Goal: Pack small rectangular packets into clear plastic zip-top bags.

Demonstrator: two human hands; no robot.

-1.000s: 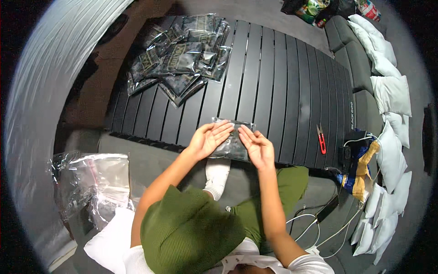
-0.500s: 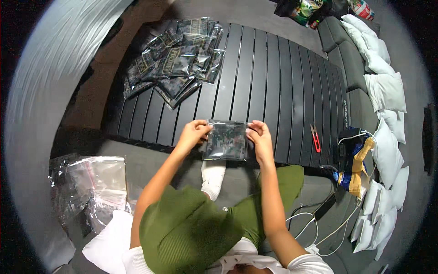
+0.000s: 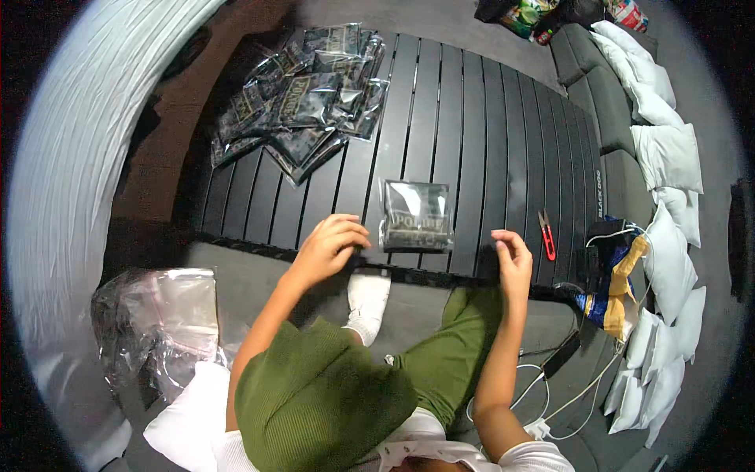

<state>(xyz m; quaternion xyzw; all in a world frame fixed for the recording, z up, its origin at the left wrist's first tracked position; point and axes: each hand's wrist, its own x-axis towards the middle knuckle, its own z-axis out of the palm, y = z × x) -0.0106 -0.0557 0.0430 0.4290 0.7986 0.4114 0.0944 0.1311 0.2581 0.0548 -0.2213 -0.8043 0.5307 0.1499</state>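
A clear plastic packet [image 3: 417, 220] with folded dark camouflage-patterned cloth inside lies flat near the front edge of the black slatted table [image 3: 472, 181]. My left hand [image 3: 332, 245] hovers just left of it, fingers loosely bent and nothing in them. To the packet's right is my right hand [image 3: 513, 263], raised at the table edge with its fingers loosely curled, thumb apart and no object held. Neither hand touches the packet. Several similar packets [image 3: 311, 102] are heaped at the table's far left.
Red-handled thread snips [image 3: 547, 236] rest on the table's right side. Clear plastic bags [image 3: 177, 307] lie on the grey seat at my left, beside a white pillow [image 3: 189, 409]. White cushions [image 3: 668, 157] line the sofa at right, near cables [image 3: 543, 385] and a blue-and-yellow bag [image 3: 617, 303].
The packet, held up between both hands before, now lies on the table, a little farther right and away. Both hands have let go; the right has moved rightward and the left slightly nearer.
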